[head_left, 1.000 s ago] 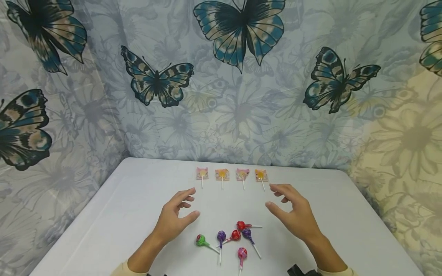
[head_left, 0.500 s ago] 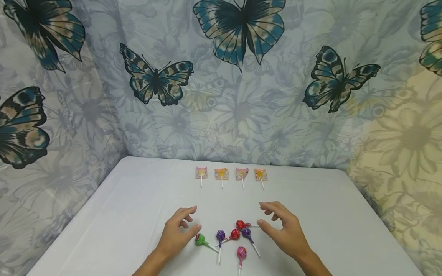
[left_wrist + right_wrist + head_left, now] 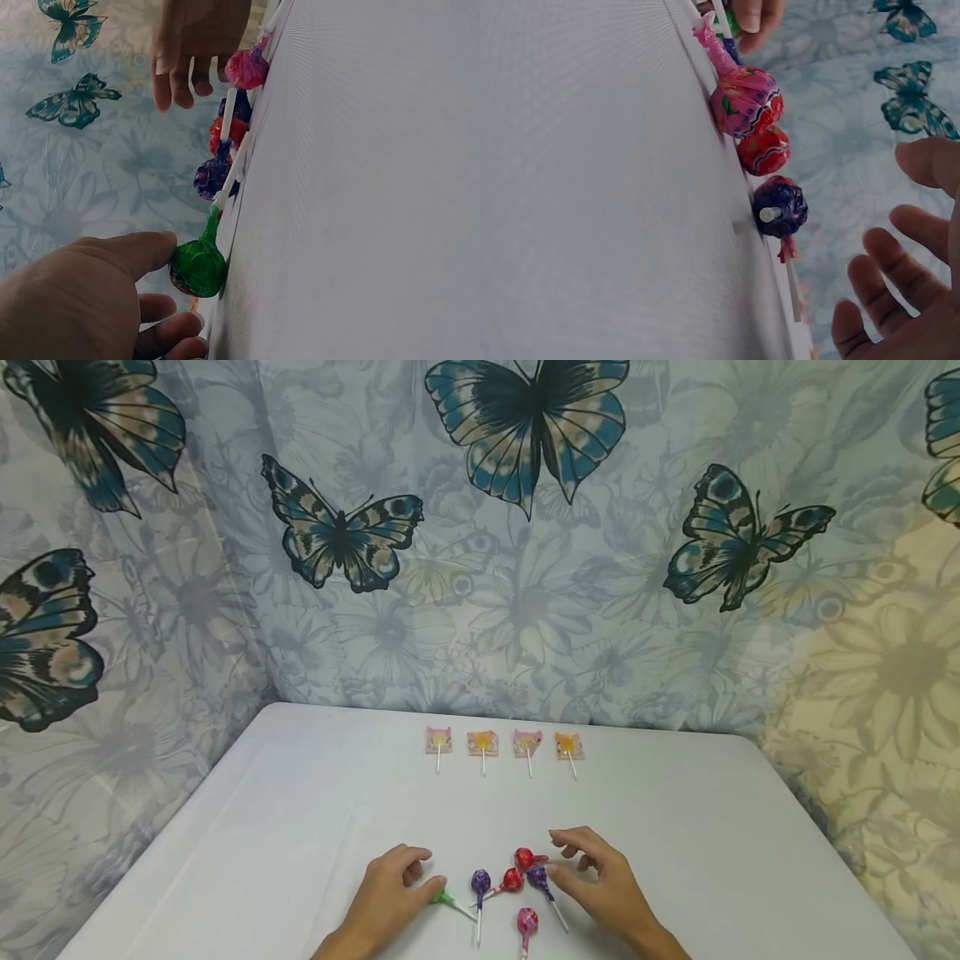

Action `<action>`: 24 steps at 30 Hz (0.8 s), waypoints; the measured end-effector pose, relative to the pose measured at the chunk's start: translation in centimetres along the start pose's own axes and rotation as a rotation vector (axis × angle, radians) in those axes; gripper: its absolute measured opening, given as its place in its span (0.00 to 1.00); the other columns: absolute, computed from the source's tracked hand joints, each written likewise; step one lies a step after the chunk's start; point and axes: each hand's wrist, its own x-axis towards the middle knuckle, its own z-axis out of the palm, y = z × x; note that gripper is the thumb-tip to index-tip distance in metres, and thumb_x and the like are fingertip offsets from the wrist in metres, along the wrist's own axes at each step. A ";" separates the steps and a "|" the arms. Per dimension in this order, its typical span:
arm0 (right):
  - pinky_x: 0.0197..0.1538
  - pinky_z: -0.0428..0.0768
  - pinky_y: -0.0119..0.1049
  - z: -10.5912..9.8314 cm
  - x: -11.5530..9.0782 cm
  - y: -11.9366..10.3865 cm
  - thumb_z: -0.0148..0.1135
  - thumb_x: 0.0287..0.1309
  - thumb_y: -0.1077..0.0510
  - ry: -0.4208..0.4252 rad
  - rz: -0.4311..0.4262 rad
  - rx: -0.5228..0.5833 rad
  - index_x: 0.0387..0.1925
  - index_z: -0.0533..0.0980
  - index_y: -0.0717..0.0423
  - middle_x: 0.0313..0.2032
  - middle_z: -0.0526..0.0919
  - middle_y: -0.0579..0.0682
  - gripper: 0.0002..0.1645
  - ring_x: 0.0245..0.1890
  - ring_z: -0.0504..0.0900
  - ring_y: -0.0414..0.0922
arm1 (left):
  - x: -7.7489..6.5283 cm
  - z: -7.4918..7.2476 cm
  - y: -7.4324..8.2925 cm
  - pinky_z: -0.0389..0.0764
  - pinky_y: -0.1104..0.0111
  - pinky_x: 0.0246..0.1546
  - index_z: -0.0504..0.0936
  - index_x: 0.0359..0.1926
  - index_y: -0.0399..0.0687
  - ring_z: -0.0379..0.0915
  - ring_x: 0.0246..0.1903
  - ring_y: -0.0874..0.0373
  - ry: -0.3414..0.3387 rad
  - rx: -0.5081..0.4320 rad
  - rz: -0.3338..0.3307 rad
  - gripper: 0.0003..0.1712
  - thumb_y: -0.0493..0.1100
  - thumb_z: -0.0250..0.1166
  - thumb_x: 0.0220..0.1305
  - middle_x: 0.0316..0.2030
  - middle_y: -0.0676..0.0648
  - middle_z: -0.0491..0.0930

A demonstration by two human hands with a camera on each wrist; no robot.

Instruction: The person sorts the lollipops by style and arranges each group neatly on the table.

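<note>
In the head view, my left hand [image 3: 390, 893] is at the green lollipop [image 3: 442, 897], hiding most of its round head. The left wrist view shows the thumb at the edge of this green lollipop [image 3: 199, 266], fingers loosely bent below; whether it touches is unclear. My right hand [image 3: 596, 881] hovers beside a purple lollipop [image 3: 537, 877] and a red one [image 3: 524, 857], its fingers spread and holding nothing. Between the hands lie another purple lollipop [image 3: 481, 883], a second red lollipop [image 3: 512, 880] and a pink lollipop [image 3: 527, 921].
Flat lollipops in clear square wrappers form a row near the back of the white table [image 3: 300, 810]: one at the left end [image 3: 438, 741], two between, and an orange one [image 3: 568, 745] at the right end. Behind the table hangs a butterfly-print cloth [image 3: 480, 635].
Both hands have come down toward the near lollipops and closer together. The left now covers the green lollipop's head; the right has moved left, over the red lollipop's stick. The lollipops appear unmoved.
</note>
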 end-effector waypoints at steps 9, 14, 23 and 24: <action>0.41 0.75 0.37 0.4 -0.3 0.4 0.72 0.53 0.57 -0.024 0.052 -0.002 0.50 0.81 0.50 0.41 0.81 0.43 0.20 0.40 0.76 0.43 | -0.4 -0.2 0.4 0.73 0.72 0.26 0.86 0.34 0.41 0.64 0.22 0.69 -0.023 0.000 0.024 0.21 0.56 0.71 0.54 0.19 0.63 0.68; 0.40 0.75 0.37 0.4 -0.3 0.7 0.72 0.53 0.57 -0.030 0.042 -0.013 0.50 0.81 0.51 0.42 0.81 0.42 0.20 0.39 0.76 0.43 | -0.4 0.0 0.4 0.74 0.72 0.27 0.86 0.33 0.42 0.66 0.24 0.68 -0.027 0.008 0.020 0.16 0.50 0.75 0.51 0.21 0.64 0.70; 0.42 0.75 0.37 0.4 -0.1 0.8 0.73 0.52 0.56 -0.037 0.091 -0.057 0.50 0.81 0.52 0.41 0.81 0.43 0.21 0.40 0.76 0.43 | 0.0 -0.1 0.5 0.78 0.71 0.29 0.86 0.33 0.42 0.74 0.27 0.67 0.000 -0.061 0.056 0.08 0.38 0.75 0.50 0.27 0.61 0.77; 0.42 0.75 0.36 0.4 -0.1 0.8 0.73 0.52 0.56 -0.037 0.091 -0.059 0.50 0.81 0.52 0.41 0.81 0.43 0.21 0.39 0.76 0.43 | 0.1 -0.2 0.4 0.78 0.71 0.29 0.85 0.33 0.42 0.74 0.27 0.67 0.005 -0.078 0.056 0.09 0.37 0.75 0.50 0.27 0.60 0.78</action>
